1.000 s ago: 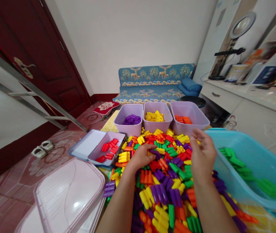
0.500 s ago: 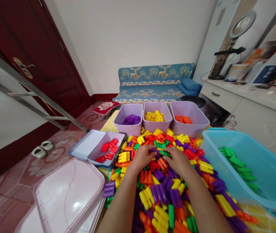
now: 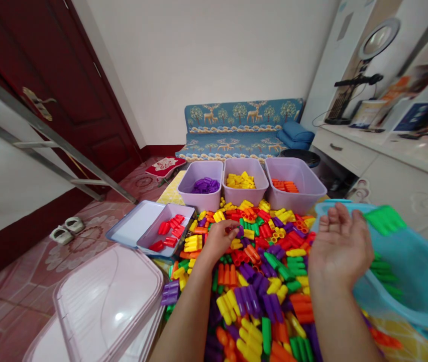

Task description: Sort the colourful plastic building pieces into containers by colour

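Over the heap of coloured plastic tube blocks (image 3: pixel 251 296), my left hand (image 3: pixel 220 239) has its fingers closed on a small purple tube block (image 3: pixel 240 232), mostly hidden by them. My right hand (image 3: pixel 340 246) is raised at the near rim of the turquoise bin (image 3: pixel 398 314), palm turned up and fingers spread, holding nothing. A blurred green tube block (image 3: pixel 386 220) is in mid-air to the right of its fingertips, apart from them and above the bin. Other green tube blocks (image 3: pixel 385 276) lie inside the bin, partly covered by its wall.
Behind the heap stand lilac bins with purple (image 3: pixel 205 186), yellow (image 3: pixel 240 180) and orange blocks (image 3: pixel 285 186). A shallow tray (image 3: pixel 149 240) at left holds red blocks. Pale lids (image 3: pixel 108 296) are stacked at front left. Beyond are a blue sofa (image 3: pixel 232 143) and a metal ladder (image 3: pixel 48 136).
My right hand has swung right from the heap to the turquoise bin and opened, and a green tube block has left it. My left hand has stayed at the heap.
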Demonstrator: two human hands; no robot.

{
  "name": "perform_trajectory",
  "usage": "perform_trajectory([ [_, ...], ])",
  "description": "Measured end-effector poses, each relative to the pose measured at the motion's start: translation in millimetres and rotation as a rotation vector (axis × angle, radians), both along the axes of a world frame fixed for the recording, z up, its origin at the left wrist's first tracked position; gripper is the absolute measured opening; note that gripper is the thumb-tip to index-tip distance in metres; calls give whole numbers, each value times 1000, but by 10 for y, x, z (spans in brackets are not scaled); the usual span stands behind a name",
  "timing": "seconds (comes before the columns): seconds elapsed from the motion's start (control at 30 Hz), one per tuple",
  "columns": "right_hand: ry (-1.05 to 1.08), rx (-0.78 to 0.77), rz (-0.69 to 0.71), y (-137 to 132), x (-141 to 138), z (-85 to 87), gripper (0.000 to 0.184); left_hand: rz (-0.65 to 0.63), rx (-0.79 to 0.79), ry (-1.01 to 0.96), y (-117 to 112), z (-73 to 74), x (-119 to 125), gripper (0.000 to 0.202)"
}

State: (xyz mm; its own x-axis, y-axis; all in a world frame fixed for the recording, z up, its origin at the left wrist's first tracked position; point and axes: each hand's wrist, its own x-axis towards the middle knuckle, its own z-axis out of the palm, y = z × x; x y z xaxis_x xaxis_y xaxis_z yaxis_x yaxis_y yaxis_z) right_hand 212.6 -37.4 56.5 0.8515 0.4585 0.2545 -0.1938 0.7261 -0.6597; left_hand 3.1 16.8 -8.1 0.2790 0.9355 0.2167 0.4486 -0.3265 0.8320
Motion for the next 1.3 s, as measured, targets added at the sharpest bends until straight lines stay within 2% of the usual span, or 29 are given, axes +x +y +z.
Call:
perform_trajectory([
  [0.07, 43, -72, 66, -6, 39, 14, 24, -6, 3, 25, -3, -1, 8, 25],
  [0.13, -95, -273, 162, 9, 69, -29, 28, -17, 2, 56, -11, 7, 10, 26],
  [0.2, -432, -528, 308, 18, 111, -94, 30, -34, -2, 77, -19, 19, 5, 28],
  [0.3, -1071, -892, 480, -29, 215, -173, 25, -47, -20, 71, -28, 30, -6, 28],
  [0.33, -1234, -980, 503, -57, 252, -192, 22, -49, -25, 69, -29, 32, -9, 28],
  [0.4, -1429, -1070, 535, -110, 304, -227, 20, -54, -27, 75, -31, 32, -10, 28],
  [0.47, -1509, -1082, 586, -133, 309, -271, 25, -61, -11, 98, -31, 25, -8, 28],
  [0.57, -1542, -1089, 635, -89, 224, -362, 43, -72, 11, 137, -24, -7, -1, 28],
  [0.67, -1518, -1016, 640, 9, 71, -456, 53, -74, -13, 135, -15, -53, 1, 32],
  [0.83, -1336, -835, 633, 128, -225, -517, 47, -118, -87, 5, -19, -65, -10, 38],
  [0.97, -1188, -700, 676, 136, -386, -514, 48, -226, -124, -117, -35, 5, -23, 39],
  [1.07, -1157, -676, 700, 139, -411, -529, 47, -258, -106, -111, -58, 75, -45, 41],
  [1.2, -1142, -683, 552, 156, -390, -517, 31, -250, -105, -63, -116, 176, -64, 42],
  [1.3, -1137, -661, 473, 155, -390, -482, 23, -314, -122, -158, -147, 218, -27, 36],
])
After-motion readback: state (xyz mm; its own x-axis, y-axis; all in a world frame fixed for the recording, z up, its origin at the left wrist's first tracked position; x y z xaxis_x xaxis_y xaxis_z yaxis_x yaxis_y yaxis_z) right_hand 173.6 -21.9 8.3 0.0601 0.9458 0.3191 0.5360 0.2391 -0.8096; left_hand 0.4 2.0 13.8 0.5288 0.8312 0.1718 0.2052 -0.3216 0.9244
